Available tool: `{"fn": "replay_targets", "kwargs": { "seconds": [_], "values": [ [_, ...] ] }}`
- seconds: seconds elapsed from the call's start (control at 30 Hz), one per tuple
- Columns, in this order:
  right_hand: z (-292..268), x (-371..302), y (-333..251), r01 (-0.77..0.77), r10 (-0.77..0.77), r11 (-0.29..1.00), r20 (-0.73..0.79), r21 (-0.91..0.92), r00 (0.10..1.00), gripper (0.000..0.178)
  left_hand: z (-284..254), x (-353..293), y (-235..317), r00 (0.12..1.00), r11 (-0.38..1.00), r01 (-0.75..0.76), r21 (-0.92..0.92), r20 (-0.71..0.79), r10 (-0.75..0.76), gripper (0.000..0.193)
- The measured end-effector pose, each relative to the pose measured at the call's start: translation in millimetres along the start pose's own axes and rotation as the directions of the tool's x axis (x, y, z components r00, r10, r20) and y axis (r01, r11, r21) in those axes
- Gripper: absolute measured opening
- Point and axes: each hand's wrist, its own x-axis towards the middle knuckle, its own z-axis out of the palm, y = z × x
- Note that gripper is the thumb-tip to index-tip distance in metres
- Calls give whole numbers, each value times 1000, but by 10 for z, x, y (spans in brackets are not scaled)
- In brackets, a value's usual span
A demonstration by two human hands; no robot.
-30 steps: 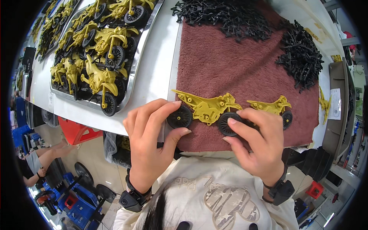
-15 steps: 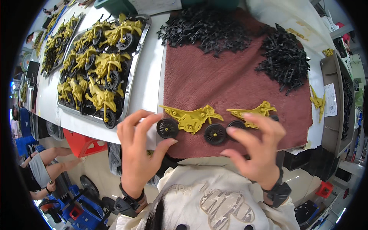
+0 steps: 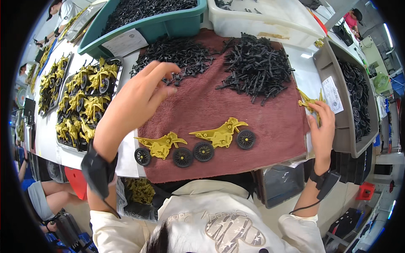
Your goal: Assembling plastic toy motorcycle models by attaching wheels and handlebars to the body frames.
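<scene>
My left hand (image 3: 141,99) reaches over the edge of a heap of small black plastic parts (image 3: 158,55). Its thumb and curled fingers are apart, with black bits showing between them. At the cloth's right edge, my right hand (image 3: 324,126) has its fingers and thumb closed on a yellow plastic toy motorcycle part (image 3: 310,100), partly hidden by the fingers. Side by side on the cloth lie two yellow toy motorcycle body halves, the left one (image 3: 160,147) and the right one (image 3: 219,135), each with two black spoked wheels beside it.
A brown cloth (image 3: 270,126) covers the worktop and bears another heap of black parts (image 3: 255,63). Behind stand a teal bin (image 3: 173,23) and a white bin (image 3: 274,29). A grey-brown bin (image 3: 325,65) of wheels is at right; trays of yellow motorcycles (image 3: 90,97) are at left.
Both hands have left the two motorcycle halves. The left hand has moved forward to the black heap, the right hand out to the yellow part at the right. The whole view has shifted.
</scene>
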Motion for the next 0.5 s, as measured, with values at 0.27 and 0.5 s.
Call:
{"fn": "replay_targets", "kwargs": {
  "seconds": [0.27, 0.5],
  "values": [
    [-54, 107, 74, 20, -48, 975, -122, -220, 991, 24, 281, 343, -191, 996, 984, 8, 177, 88, -24, 21],
    [-72, 457, -732, 274, -267, 949, -67, 154, 961, 24, 214, 374, -170, 990, 984, 39, 175, 129, -62, 21]
  ]
}}
